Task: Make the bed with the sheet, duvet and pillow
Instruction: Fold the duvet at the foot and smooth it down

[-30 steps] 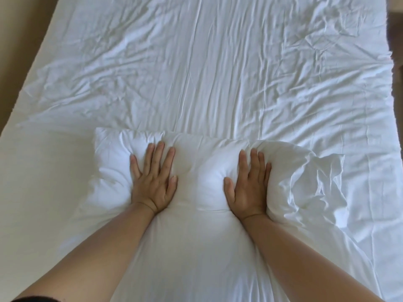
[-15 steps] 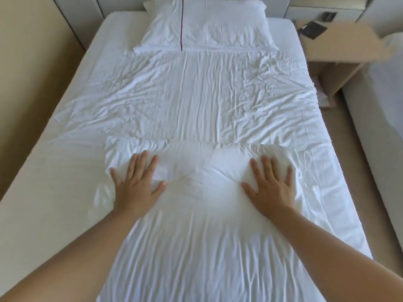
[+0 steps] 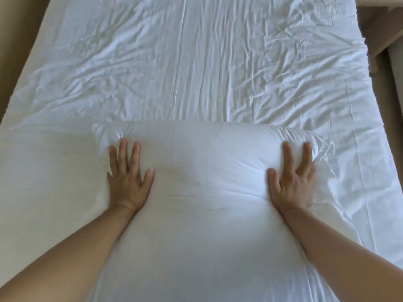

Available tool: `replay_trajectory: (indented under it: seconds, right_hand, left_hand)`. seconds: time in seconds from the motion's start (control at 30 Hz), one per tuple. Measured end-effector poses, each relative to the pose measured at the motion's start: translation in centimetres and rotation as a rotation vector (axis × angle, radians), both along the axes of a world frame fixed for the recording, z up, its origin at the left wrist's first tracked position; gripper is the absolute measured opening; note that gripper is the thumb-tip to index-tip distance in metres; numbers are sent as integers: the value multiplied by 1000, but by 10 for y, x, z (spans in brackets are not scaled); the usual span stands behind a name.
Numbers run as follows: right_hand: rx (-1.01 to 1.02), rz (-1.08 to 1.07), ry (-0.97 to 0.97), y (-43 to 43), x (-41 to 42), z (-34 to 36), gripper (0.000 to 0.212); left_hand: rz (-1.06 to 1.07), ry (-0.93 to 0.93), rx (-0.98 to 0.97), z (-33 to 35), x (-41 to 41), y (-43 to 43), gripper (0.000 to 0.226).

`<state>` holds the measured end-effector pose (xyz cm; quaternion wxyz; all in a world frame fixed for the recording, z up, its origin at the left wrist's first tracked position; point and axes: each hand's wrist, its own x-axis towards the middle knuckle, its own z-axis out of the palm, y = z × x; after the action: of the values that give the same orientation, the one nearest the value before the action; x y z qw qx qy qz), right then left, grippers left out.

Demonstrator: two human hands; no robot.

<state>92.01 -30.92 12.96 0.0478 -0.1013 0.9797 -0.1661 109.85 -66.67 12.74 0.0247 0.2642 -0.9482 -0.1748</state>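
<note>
Handling: soft, light and puffy by the look of it; sinks under the palms, likely to slide on the cloth below.
Hold: best taken at the two far corners, where bunched fabric offers purchase.
Look: white duvet [image 3: 207, 166], plump, with a rounded far edge, gathers at both far corners and a shallow crease between the wrists.
Place: lying on the creased white sheet [image 3: 207, 62], over the near part of the bed.
Left hand [image 3: 127, 182]: flat, fingers spread, pressing down near the left corner.
Right hand [image 3: 291, 182]: flat, fingers spread, pressing near the right corner; slightly blurred.
</note>
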Motion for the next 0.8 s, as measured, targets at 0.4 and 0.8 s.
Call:
replay_trajectory:
  seconds: [0.4, 0.8]
  right_hand:
    - [154, 78, -153, 23, 26, 25, 73]
    - [114, 342, -86, -28, 228, 147, 65]
  left_hand:
    - [54, -232, 21, 33, 36, 28, 71]
    - [-207, -224, 76, 148, 126, 178, 58]
